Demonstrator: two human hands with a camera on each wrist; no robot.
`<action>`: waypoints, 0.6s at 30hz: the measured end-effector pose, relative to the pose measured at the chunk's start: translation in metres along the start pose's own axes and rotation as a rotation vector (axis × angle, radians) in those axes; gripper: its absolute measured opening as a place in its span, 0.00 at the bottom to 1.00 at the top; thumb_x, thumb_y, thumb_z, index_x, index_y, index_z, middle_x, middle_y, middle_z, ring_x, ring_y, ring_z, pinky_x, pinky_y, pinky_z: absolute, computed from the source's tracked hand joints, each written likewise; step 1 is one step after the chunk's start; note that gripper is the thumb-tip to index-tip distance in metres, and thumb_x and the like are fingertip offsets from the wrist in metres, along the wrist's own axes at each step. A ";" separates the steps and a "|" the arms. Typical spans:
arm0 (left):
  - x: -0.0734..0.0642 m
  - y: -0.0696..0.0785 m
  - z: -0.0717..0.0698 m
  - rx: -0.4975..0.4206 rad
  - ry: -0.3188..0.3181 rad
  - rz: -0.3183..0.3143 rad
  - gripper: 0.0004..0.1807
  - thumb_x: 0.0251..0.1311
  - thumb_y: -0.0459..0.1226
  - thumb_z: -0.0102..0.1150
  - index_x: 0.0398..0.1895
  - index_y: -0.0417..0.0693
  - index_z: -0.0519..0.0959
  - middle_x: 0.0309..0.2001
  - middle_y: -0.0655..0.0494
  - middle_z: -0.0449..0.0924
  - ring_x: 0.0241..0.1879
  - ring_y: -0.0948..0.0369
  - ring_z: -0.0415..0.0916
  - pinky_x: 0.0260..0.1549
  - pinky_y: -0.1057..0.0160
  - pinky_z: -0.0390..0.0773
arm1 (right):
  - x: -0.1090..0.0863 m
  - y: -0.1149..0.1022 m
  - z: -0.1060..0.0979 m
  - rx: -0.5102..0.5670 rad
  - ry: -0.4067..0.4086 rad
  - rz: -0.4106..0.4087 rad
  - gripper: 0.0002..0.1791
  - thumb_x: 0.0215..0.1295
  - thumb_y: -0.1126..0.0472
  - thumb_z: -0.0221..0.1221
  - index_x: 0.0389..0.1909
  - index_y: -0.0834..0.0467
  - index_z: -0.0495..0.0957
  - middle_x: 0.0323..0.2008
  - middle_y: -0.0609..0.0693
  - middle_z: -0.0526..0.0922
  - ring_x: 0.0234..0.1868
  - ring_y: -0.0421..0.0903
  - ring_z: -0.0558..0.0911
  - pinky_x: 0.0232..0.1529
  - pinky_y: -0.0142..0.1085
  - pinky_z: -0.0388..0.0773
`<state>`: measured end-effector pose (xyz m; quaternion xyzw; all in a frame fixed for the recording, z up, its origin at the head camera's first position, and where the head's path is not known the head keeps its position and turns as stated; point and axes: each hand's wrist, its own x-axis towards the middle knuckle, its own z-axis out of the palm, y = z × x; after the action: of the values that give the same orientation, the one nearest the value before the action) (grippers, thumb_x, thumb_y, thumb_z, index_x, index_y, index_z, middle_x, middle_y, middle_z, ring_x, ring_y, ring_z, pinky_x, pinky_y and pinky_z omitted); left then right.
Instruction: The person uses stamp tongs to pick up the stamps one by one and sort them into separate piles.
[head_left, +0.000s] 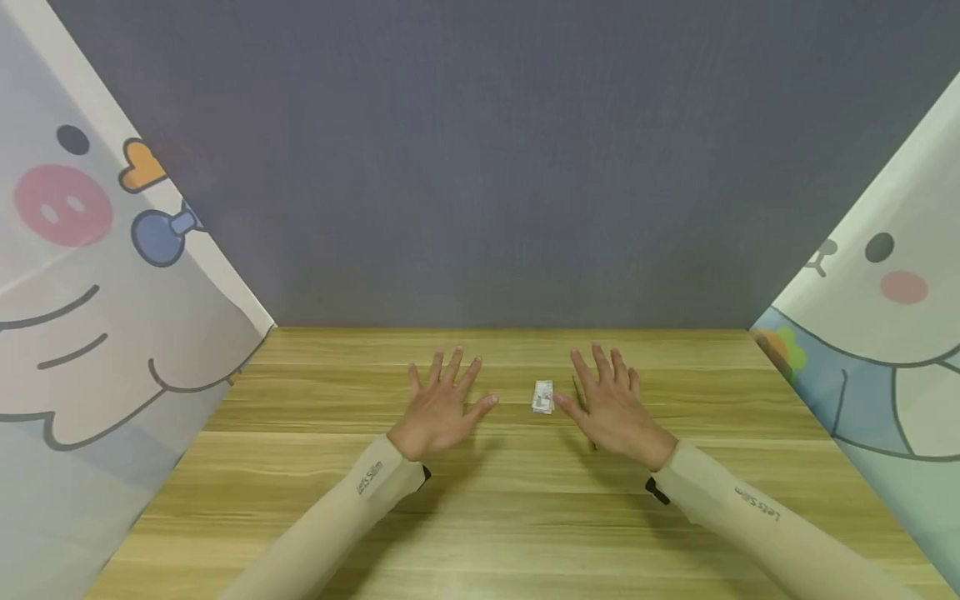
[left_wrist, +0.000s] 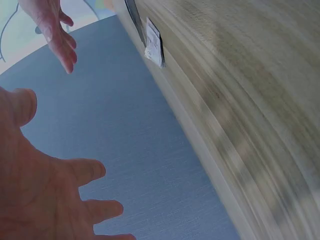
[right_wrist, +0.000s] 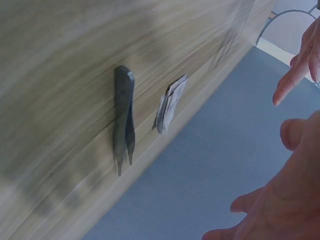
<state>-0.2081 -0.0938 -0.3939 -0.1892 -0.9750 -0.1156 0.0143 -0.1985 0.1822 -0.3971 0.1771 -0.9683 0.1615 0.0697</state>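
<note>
Both hands hover palm down above the wooden table with fingers spread. My left hand (head_left: 437,412) holds nothing, and its thumb points toward a small stack of white printed packets (head_left: 543,397). To the right of that stack, my right hand (head_left: 617,414) is also bare, its thumb tip beside the packets in the head view. Dark tweezers (right_wrist: 123,115) lie on the table beside the stack, their two tips slightly apart. In the head view the right hand covers most of the tweezers. The packets (right_wrist: 170,104) have serrated edges.
The wooden table (head_left: 480,533) reaches back to a dark grey-blue panel (head_left: 480,167). Sheets with cartoon animals stand at the left (head_left: 112,275) and the right (head_left: 885,333). Light sleeves cover both forearms, with a black strap (head_left: 657,490) at the right wrist.
</note>
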 end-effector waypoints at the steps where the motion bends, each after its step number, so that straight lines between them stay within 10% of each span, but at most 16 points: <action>1: 0.001 0.000 0.000 -0.003 -0.002 -0.001 0.40 0.65 0.66 0.27 0.75 0.58 0.47 0.73 0.49 0.32 0.71 0.43 0.30 0.59 0.31 0.26 | 0.000 0.001 0.000 0.000 0.001 0.000 0.43 0.70 0.38 0.44 0.74 0.60 0.45 0.71 0.68 0.39 0.69 0.70 0.35 0.59 0.70 0.37; 18: 0.009 0.016 0.015 -0.014 -0.105 0.064 0.35 0.69 0.59 0.36 0.73 0.50 0.57 0.72 0.47 0.49 0.71 0.46 0.38 0.62 0.34 0.38 | -0.006 0.017 0.013 -0.041 -0.123 0.059 0.33 0.61 0.52 0.63 0.59 0.68 0.63 0.48 0.65 0.70 0.47 0.62 0.71 0.42 0.56 0.65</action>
<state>-0.2100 -0.0721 -0.4042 -0.2263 -0.9670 -0.1119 -0.0342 -0.1998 0.1945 -0.4149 0.1565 -0.9787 0.1325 0.0089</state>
